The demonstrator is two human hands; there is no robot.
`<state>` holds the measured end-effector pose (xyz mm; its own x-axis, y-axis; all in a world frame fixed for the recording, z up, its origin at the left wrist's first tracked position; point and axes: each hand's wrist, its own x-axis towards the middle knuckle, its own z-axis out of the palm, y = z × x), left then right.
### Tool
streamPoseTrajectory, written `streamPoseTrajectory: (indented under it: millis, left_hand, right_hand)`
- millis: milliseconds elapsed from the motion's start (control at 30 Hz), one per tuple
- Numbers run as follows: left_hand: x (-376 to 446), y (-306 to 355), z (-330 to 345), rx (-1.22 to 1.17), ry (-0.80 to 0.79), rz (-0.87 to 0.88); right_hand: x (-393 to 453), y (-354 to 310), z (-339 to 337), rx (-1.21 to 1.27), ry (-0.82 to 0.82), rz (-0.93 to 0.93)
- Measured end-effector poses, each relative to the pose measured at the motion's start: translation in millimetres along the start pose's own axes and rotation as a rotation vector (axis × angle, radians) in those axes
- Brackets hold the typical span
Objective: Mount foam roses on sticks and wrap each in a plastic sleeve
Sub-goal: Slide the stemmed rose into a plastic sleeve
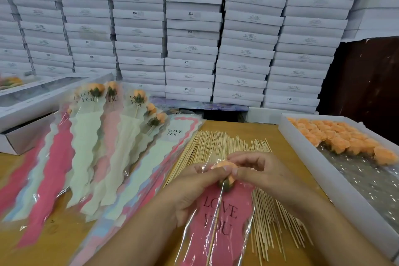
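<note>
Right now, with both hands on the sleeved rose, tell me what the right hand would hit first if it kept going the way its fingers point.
The right hand points left, toward the rose it pinches; past that, probably the left hand.

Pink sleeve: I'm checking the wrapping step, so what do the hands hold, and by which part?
Both the left hand and right hand pinch the sleeve at its clear top, around the rose on its stick.
</note>
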<state>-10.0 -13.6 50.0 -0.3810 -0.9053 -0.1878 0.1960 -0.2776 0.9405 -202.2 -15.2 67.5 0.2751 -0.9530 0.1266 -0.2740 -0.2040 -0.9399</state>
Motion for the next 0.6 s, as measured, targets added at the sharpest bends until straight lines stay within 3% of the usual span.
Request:
streamPoseTrajectory:
  millis: [233, 467, 600]
  left_hand:
    - [0.4, -2.1, 2.4, -0.034, 0.002, 0.059]
    - [4.4, -3.9, 0.0, -0.045, 0.037, 0.077]
    - [3.7, -3.2, 1.5, -0.021, 0.016, 0.073]
  right_hand:
    - [-2.8, -2.5, 0.4, -0.005, -0.105, 0.070]
    - [-0.6, -2.0, -1.3, -0.065, -0.022, 0.036]
    - [0.0, 1.0, -1.4, -0.071, -0.144, 0.047]
